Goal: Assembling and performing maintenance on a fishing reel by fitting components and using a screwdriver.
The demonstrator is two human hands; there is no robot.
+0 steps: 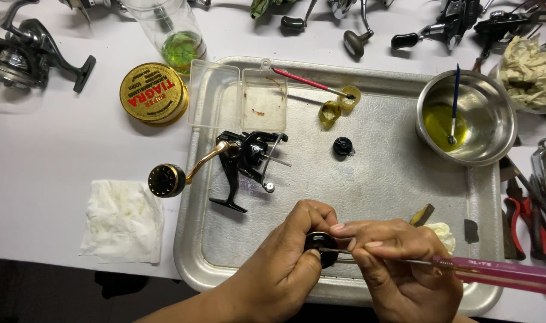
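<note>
Down at the near edge of the metal tray [374,191], the left hand [285,263] is curled closed around a small black round reel part [321,248], pinching it between thumb and fingers just above the tray's front rim. The right hand [398,263] is closed too, gripping a screwdriver with a pink translucent handle [494,274]; its thin metal shaft runs leftward under the fingers and its tip meets the black part. The handle sticks out to the right past the tray's edge.

Behind the hands, on the left half of the tray, lies a black spinning reel body [249,161] with a gold crank arm ending in a dark round knob [165,180] that hangs out over the white counter [45,149]. A small black cap [343,146] sits alone near the tray's middle. Further back, a clear plastic box [240,98] lies open, and just beside it a red-handled brush [309,82] rests with its tip on two yellowish rings [340,104]. At the tray's back right corner stands a steel bowl [488,107] holding yellow liquid and a blue-handled brush [455,104].

Off the tray, a crumpled white paper towel [123,221] lies on the counter to the left, a gold spool of line [153,94] sits behind it, and a clear cup with green liquid [177,36] stands further back. Red-handled pliers [527,224] lie at the right edge, and a dark reel [27,54] rests in the far left corner.
</note>
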